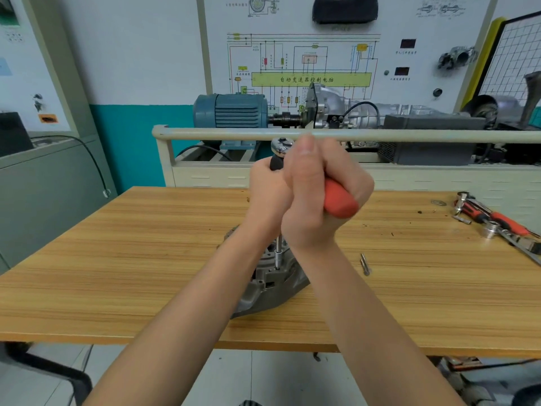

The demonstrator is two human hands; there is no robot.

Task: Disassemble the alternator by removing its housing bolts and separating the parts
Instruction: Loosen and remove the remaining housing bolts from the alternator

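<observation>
Gripping the ratchet, the right hand clamped its red handle and the left hand its black neck; directly below, the unsecured alternator on the counter could twist, slipping the socket.

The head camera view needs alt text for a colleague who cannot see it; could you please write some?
Both hands grip a red-handled ratchet whose extension reaches down into a grey alternator on a wooden table: right hand on the handle, left hand near the head. Spare sockets and tools lie at the table's right edge.
</observation>
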